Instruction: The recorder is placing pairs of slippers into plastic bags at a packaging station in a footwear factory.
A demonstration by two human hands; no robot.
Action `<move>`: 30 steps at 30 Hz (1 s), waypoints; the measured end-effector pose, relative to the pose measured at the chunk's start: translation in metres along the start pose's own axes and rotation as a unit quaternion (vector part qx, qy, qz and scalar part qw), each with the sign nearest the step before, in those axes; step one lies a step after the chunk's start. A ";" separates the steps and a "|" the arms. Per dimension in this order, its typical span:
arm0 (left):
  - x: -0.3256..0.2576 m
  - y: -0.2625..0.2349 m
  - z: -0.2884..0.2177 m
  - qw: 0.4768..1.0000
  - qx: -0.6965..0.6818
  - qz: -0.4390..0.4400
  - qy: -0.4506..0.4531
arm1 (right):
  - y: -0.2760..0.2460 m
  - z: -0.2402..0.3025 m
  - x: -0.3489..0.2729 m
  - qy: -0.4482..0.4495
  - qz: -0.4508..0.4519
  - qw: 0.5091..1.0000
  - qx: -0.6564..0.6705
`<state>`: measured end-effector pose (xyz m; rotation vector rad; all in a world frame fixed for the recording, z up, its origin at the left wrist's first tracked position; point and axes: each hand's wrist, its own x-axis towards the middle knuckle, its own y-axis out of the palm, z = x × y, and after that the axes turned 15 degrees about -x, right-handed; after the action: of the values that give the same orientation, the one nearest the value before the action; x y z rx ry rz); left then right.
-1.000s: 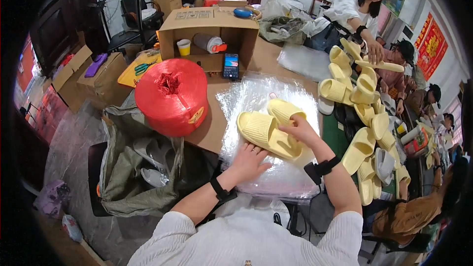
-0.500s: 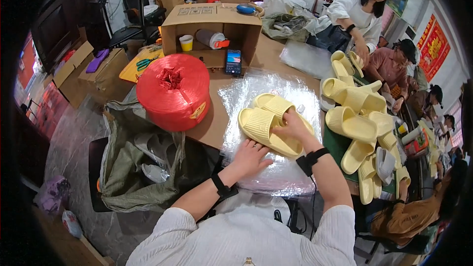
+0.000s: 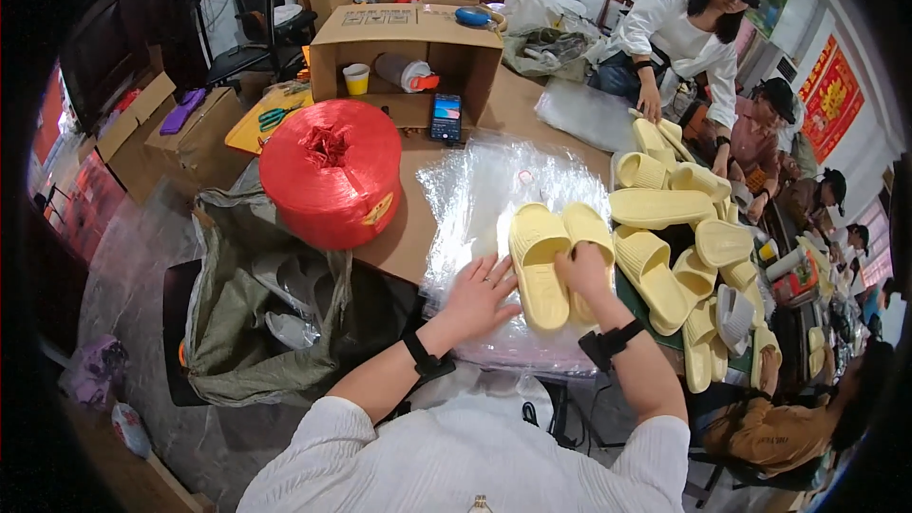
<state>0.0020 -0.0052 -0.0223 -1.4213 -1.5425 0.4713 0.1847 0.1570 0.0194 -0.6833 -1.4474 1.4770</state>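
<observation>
A pair of pale yellow slide slippers (image 3: 543, 277) rests side by side on a stack of clear plastic bags (image 3: 475, 199), toes pointing away from me. My right hand (image 3: 584, 271) is closed over the pair from above, its thumb at the left slipper's inner edge and its other fingers over the right slipper, partly hidden. Flat on the bags lies my left hand (image 3: 478, 299), fingers spread, its fingertips close to the left slipper's side. It holds nothing. Black bands sit on both my wrists.
A heap of yellow slippers (image 3: 655, 271) covers the right side. To the left stand a red twine roll (image 3: 332, 176) and an open green sack (image 3: 256, 342). Behind the bags are a phone (image 3: 446, 118) and a cardboard box (image 3: 408, 33). A co-worker (image 3: 689, 28) handles slippers at the far right.
The slipper pair has turned from slanted to nearly straight and shifted right, with my right hand on it. My left hand has barely moved. The co-worker has moved among the heaped slippers, which have shifted.
</observation>
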 end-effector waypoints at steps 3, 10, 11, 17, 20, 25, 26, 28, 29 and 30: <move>0.000 0.000 0.001 1.000 0.010 0.005 0.000 | 0.016 0.006 -0.008 -0.060 -0.112 0.986 -0.107; 0.000 0.002 0.000 1.000 -0.003 -0.001 0.000 | -0.006 -0.013 -0.033 0.020 -0.096 0.994 0.052; 0.001 0.002 -0.002 1.000 -0.010 0.001 -0.006 | -0.014 -0.019 -0.045 0.022 -0.106 0.992 0.064; 0.019 0.005 0.007 0.999 0.016 -0.013 -0.037 | -0.060 -0.047 -0.125 0.080 -0.116 0.974 0.176; 0.033 -0.010 -0.002 0.999 0.023 0.001 -0.038 | -0.071 -0.070 -0.166 0.145 -0.110 0.959 0.216; 0.010 -0.026 -0.021 0.996 -0.064 0.016 0.056 | -0.076 -0.079 -0.211 0.171 -0.162 0.932 0.276; 0.000 -0.031 -0.027 0.995 -0.076 0.039 0.053 | -0.076 -0.080 -0.216 0.173 -0.170 0.922 0.301; -0.014 -0.032 -0.029 0.992 -0.093 0.075 0.045 | -0.075 -0.075 -0.223 0.182 -0.171 0.909 0.334; -0.018 -0.029 -0.028 0.992 -0.091 0.075 0.047 | -0.075 -0.071 -0.225 0.189 -0.170 0.896 0.364; -0.021 -0.026 -0.025 0.992 -0.092 0.072 0.050 | -0.076 -0.068 -0.227 0.196 -0.156 0.906 0.340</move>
<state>0.0061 -0.0387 0.0021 -1.6819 -1.4389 0.3447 0.3567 -0.0223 0.0345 -0.2651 -0.6228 1.3646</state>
